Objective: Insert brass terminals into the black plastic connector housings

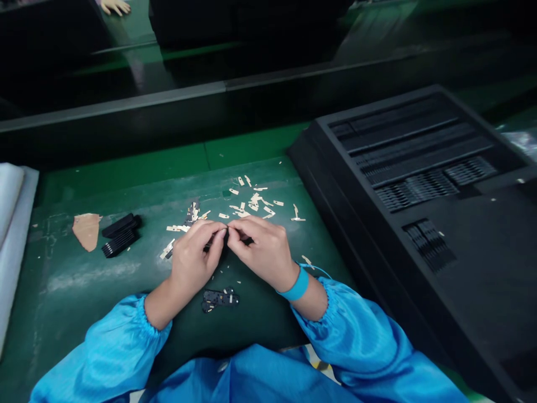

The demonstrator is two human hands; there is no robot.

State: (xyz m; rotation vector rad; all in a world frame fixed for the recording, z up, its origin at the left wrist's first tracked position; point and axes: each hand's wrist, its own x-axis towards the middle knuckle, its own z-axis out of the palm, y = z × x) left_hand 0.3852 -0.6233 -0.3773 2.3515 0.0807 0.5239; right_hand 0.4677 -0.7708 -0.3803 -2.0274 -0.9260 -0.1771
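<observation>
My left hand [195, 252] and my right hand [264, 246] meet over the green mat, thumbs and forefingers pinched close together. A tiny dark piece seems to be between the fingertips, too small and hidden to name. Pale cut-off strips [255, 200] lie scattered just beyond my hands, and more sit beside my left fingers. Nearer my body, a few small black circuit boards [220, 298] lie overlapped on the mat. A blue wrist strap [296, 284] with a cord circles my right wrist.
A large black tray [470, 224] with rows of dark parts in it stands on the right. To the left lie black blocks of stacked parts [120, 235], a brown scrap [86, 230] and white foam sheets [17, 224]. Across the divider shows another person's hand [116, 6].
</observation>
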